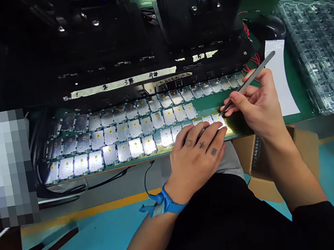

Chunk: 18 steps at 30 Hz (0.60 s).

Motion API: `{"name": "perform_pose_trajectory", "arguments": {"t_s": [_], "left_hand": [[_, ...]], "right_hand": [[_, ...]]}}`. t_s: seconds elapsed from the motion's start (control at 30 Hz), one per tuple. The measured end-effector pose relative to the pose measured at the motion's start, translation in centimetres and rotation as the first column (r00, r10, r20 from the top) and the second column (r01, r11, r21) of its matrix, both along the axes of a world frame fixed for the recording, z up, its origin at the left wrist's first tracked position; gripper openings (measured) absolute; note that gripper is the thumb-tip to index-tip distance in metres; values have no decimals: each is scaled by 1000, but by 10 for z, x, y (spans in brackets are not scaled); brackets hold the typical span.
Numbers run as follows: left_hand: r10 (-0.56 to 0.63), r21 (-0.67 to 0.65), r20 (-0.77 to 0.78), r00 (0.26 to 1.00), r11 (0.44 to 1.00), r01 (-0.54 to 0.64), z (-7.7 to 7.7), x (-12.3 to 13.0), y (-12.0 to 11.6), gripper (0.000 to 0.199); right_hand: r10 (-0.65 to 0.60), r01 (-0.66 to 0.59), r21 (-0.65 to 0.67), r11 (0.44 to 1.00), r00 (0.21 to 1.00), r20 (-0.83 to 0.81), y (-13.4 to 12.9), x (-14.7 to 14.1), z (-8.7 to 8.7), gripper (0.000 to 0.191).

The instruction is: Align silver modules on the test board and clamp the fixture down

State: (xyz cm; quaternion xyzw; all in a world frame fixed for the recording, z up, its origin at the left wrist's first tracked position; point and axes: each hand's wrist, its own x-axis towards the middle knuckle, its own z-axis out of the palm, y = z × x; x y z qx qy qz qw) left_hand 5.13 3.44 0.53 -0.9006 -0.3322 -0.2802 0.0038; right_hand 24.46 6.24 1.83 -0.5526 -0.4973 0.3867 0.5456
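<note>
My right hand (254,99) grips a pair of grey metal tweezers (251,76), slanting down to the left. Their tip meets a small yellow mark on the end circuit board (218,120) of the front row. Over that same row lies my left hand (197,147), fingers stretched out, covering several boards; its fingertips are beside the tweezer tip. The blue wrist strap (167,201) circles my left wrist. Shiny silver-covered circuit boards (136,148), most with a yellow dot, stand in three rows on the green bench top (208,104).
A black machine (130,58) with numbered tape borders the rows at the back. To the right are white paper (285,96), clear plastic trays (328,55) and red wires (246,30). An open cardboard box (305,146) sits below the bench edge. Black cables run at the left.
</note>
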Motion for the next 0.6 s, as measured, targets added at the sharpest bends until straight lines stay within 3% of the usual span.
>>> {"name": "perform_pose_trajectory", "arguments": {"t_s": [0.3,0.5,0.6], "left_hand": [[5,-8,5,1000,1000,-5,0,0,-1,33],[2,16,-6,1000,1000,-2,0,0,0,32],[0,12,-6,1000,1000,0,-1,-1,0,33]], "right_hand": [[-3,3,0,1000,1000,28,-1,0,-1,44],[-106,98,126,987,993,57,-2,-6,2,44],[-84,71,146,987,993,82,1,-10,-2,43]]}}
